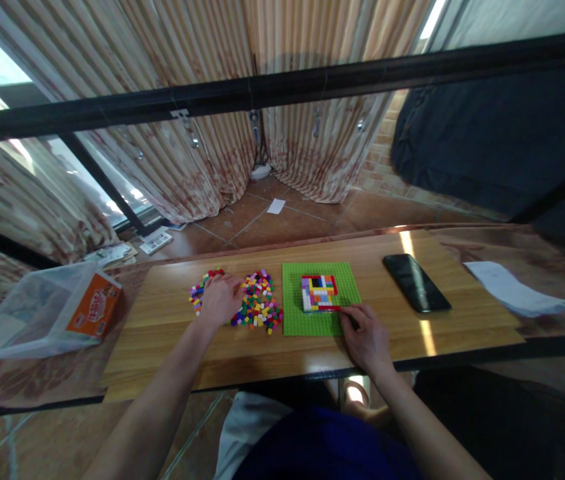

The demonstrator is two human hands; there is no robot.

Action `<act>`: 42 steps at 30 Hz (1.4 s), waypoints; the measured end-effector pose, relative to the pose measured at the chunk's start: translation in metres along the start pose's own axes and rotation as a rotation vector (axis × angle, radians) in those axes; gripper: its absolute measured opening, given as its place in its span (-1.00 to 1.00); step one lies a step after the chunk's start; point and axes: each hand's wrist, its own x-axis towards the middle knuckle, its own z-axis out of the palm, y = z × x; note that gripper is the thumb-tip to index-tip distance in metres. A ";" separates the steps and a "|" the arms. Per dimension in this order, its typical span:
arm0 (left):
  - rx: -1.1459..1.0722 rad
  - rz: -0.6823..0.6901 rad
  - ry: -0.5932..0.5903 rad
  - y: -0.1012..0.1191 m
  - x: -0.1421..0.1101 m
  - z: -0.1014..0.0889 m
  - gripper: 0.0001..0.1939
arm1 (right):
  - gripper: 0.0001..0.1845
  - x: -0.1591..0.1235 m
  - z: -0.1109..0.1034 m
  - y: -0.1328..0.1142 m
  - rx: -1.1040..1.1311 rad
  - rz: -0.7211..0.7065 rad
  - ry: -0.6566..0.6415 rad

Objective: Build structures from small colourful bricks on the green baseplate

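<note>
My left hand (221, 300) reaches palm down into a pile of small multicoloured toy bricks (261, 297). Its fingertips are among the bricks at the pile's left part, and I cannot make out whether they pinch any. On a green studded baseplate (296, 325) stands a low, roughly square build of coloured bricks (319, 293), with white, orange, blue and red pieces and a dark gap near its far side. My right hand (367, 333) has thumb and forefinger closed at the build's near right corner, gripping the end of a red brick (333, 308) along its front edge.
A black smartphone (416, 283) lies on the wooden table (157, 333), right of the baseplate. Beyond the table's right end are white papers (517, 287). A clear plastic bin (37, 310) with an orange label stands at the left. A black metal bar (282, 90) crosses beyond the table.
</note>
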 end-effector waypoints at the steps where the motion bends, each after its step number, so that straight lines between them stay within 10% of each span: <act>1: -0.027 0.014 0.001 0.002 -0.003 -0.001 -0.76 | -0.79 0.000 0.000 0.000 0.004 0.001 -0.001; 11: -0.681 -0.136 -0.026 0.055 -0.012 0.013 -0.89 | -0.75 0.000 -0.002 0.000 -0.004 0.008 -0.019; 19: -0.660 -0.242 -0.016 0.120 0.013 0.038 -0.91 | -0.74 0.001 -0.001 0.000 0.027 0.016 -0.029; 42: -1.035 -0.446 -0.164 0.122 0.027 0.066 -0.94 | -0.76 0.002 -0.002 -0.002 0.021 0.012 -0.017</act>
